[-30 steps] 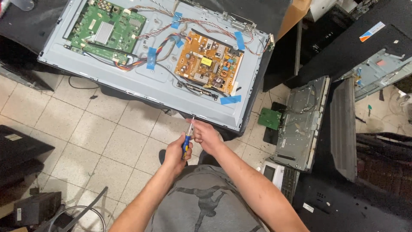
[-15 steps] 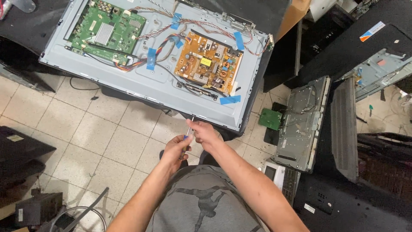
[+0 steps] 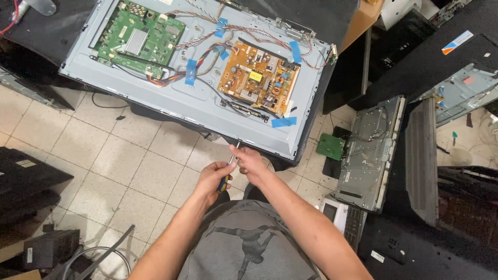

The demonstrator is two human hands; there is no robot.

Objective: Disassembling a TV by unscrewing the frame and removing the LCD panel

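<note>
A screwdriver [image 3: 226, 178] with a blue and yellow handle is gripped in my left hand [image 3: 211, 180], its metal shaft pointing up toward the near edge of an opened flat television [image 3: 192, 103]. My right hand [image 3: 249, 159] pinches the shaft near its tip, close to that edge. The television lies back-side up, showing a grey metal plate with a green circuit board [image 3: 137, 39] at the left and an orange power board [image 3: 259, 77] at the right. Coloured wires and blue tape strips run between the boards.
Beige tiled floor lies below the television. A grey metal chassis [image 3: 368, 155] and a small green board [image 3: 330, 147] lie on the right. Black television panels [image 3: 430, 62] stack at the far right, and dark equipment [image 3: 26, 181] sits at the left.
My hands and the screwdriver have risen slightly toward the television's near edge. The right hand has slid up the shaft.
</note>
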